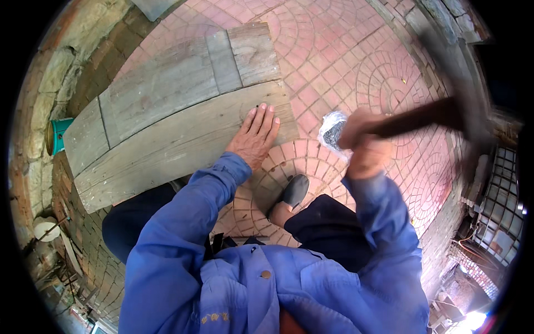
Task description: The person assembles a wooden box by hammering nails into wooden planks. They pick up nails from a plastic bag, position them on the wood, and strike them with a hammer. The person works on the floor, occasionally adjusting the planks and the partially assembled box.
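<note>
rt grip [365,142] wrapped rnd hammer [423,118], lt grip [253,135] flat on wood panel [161,136], bag [332,129] on paving [317,61]

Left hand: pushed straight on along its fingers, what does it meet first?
Possibly a small dark spot, if raised; otherwise the seam between the wooden plank under the left hand and the next board.

Pinkish-red paving [322,55] covered the floor, its small blocks laid in straight rows and curving fans. Rough, pale stonework [55,83] lined the left side, with greyer bricks [100,253] lower down. A dark grid with pale panes [503,206] stood at right, and bright light [474,321] glared below it.
</note>
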A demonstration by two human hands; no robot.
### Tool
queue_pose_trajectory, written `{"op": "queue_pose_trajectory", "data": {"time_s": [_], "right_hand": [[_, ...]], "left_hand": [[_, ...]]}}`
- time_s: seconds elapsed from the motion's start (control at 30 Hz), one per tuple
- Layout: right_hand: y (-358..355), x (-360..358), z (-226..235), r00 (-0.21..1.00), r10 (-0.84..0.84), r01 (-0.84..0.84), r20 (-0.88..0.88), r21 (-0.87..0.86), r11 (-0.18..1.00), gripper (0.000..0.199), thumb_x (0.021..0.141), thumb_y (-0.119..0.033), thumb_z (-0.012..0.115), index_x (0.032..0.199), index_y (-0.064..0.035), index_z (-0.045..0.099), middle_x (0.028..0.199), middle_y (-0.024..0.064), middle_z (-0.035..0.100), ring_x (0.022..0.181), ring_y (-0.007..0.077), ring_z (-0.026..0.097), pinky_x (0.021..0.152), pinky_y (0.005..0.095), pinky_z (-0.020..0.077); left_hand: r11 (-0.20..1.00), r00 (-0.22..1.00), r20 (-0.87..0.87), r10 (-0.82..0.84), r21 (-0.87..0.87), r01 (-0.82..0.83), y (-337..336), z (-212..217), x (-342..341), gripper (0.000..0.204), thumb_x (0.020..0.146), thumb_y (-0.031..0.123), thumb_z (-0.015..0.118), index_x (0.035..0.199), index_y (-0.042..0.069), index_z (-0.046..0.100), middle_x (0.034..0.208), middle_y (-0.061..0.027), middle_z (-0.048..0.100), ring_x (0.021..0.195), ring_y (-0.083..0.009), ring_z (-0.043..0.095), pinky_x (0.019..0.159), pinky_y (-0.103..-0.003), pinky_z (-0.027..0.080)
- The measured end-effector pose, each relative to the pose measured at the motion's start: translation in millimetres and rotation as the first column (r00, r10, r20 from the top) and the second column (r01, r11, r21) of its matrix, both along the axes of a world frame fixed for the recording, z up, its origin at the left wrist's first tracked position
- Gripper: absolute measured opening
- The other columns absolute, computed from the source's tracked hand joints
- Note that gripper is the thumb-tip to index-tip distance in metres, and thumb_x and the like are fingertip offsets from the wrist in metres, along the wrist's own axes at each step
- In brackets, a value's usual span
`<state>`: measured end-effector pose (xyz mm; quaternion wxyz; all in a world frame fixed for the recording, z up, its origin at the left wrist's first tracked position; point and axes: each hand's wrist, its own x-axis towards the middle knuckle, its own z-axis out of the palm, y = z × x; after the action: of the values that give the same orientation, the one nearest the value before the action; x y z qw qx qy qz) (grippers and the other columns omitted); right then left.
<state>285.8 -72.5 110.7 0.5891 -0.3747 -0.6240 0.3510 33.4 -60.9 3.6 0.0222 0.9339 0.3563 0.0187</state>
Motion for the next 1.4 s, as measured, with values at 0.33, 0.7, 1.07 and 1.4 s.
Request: {"op": "queue_pose_trajectory", "data": {"time_s": [0.33, 0.7, 1.07, 1.4], "right_hand": [[-11, -31, 42, 0.879, -0.036, 0.267, 0.475, -0.428, 0.863, 0.036, 0.104, -0.035, 0.053, 0.101, 0.0008, 0.057, 0.075, 0.0202, 0.057, 0.067, 0.0345, 0.056, 0.063, 0.0428, 0.0437], [-14, 26, -75, 0.676, 0.227, 0.370, 0.701, -0.589, 0.718, 0.046, 0.104, -0.040, 0.049, 0.088, 0.0027, 0.056, 0.074, 0.0220, 0.059, 0.069, 0.0388, 0.057, 0.064, 0.0474, 0.0443], [-190, 50, -202, 0.619, 0.158, 0.596, 0.769, -0.592, 0.543, 0.037, 0.094, -0.039, 0.062, 0.100, -0.0024, 0.062, 0.090, 0.0246, 0.066, 0.089, 0.0443, 0.065, 0.079, 0.0519, 0.0504], [-227, 19, -284, 0.554, 0.340, 0.550, 0.760, -0.641, 0.535, 0.028, 0.090, -0.032, 0.066, 0.098, -0.0058, 0.066, 0.089, 0.0210, 0.065, 0.088, 0.0423, 0.065, 0.078, 0.0480, 0.0515]], "left_hand": [[1.000, 0.997, -0.078, -0.009, 0.000, 0.009, 1, 1, -1, 0.062, 0.093, 0.020, 0.047, 0.149, -0.003, 0.035, 0.159, -0.0268, 0.027, 0.149, -0.0422, 0.024, 0.124, -0.050, 0.018], [1.000, 1.000, -0.028, -0.001, 0.031, 0.002, 9, -2, 2, 0.061, 0.091, 0.018, 0.049, 0.147, -0.004, 0.038, 0.158, -0.0273, 0.028, 0.149, -0.0420, 0.024, 0.124, -0.050, 0.018], [0.997, 0.997, -0.058, -0.055, -0.050, 0.052, 13, 7, 0, 0.075, 0.086, 0.025, 0.063, 0.150, -0.003, 0.035, 0.161, -0.0251, 0.022, 0.151, -0.0403, 0.019, 0.124, -0.049, 0.019], [0.975, 0.998, 0.057, -0.023, -0.221, 0.035, 17, 19, -3, 0.091, 0.076, 0.029, 0.081, 0.151, 0.004, 0.035, 0.161, -0.0208, 0.023, 0.150, -0.0394, 0.021, 0.121, -0.050, 0.025]]}}
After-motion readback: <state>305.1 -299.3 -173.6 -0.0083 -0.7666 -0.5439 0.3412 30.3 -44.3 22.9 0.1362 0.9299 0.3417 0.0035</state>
